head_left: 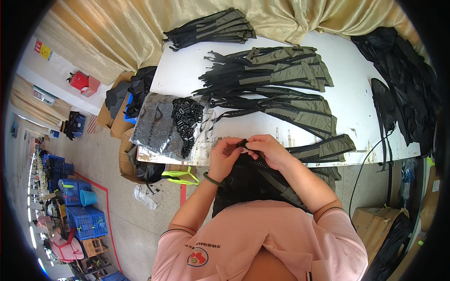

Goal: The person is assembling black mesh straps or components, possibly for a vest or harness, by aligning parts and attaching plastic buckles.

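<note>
Close together at the table's near edge, both hands pinch a small black strap end (pixel 243 144). My left hand (pixel 226 152) grips it from the left, fingertips pressed together. On the other side, my right hand (pixel 268 149) has thumb and forefinger closed on it. Whether a buckle is threaded there is too small to tell. Black mesh fabric (pixel 246 180) lies over my lap below the hands. To the left, a clear plastic bag (pixel 157 126) holds many black plastic buckles (pixel 186 119). Olive-and-black shoulder straps (pixel 300 72) are fanned out beyond my hands.
The white table (pixel 180 70) carries another strap bundle (pixel 213 28) at the back. Black fabric pieces (pixel 403 84) heap at the right. Cardboard boxes (pixel 124 159) stand left of the table, another box (pixel 377 225) at lower right. A dark cord (pixel 358 187) hangs from the right edge.
</note>
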Action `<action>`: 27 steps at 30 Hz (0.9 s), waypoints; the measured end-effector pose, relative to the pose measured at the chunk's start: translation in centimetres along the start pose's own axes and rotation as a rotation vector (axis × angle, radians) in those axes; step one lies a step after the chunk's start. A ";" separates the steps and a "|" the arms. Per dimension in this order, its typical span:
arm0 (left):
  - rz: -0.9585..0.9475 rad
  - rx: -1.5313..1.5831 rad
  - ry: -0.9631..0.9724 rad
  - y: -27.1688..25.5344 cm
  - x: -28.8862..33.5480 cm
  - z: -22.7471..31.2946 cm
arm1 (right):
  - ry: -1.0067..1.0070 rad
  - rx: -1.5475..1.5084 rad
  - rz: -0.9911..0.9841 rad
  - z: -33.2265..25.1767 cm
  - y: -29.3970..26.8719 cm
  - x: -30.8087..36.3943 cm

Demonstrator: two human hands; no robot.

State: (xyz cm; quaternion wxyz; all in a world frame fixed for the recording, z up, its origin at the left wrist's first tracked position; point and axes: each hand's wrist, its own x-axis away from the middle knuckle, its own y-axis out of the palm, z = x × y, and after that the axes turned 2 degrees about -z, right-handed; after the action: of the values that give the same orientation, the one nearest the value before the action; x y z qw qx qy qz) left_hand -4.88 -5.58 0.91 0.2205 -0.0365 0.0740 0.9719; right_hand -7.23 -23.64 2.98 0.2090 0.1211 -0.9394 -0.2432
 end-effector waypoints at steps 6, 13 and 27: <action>0.108 -0.188 0.187 0.9 -0.1 -0.2 | -0.190 0.043 0.066 0.6 0.8 0.1; 0.170 -0.498 0.328 1.2 -0.2 0.8 | -0.155 -0.165 -0.024 0.7 0.9 0.1; 0.212 -0.371 0.366 1.7 -0.2 1.6 | -0.350 0.025 0.066 -0.2 1.9 -0.1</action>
State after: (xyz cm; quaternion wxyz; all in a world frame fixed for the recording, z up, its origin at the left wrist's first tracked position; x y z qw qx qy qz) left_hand -5.53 -6.91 2.72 0.0903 -0.2434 -0.0632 0.9636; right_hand -7.34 -22.10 4.03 0.0486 0.0485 -0.9678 -0.2421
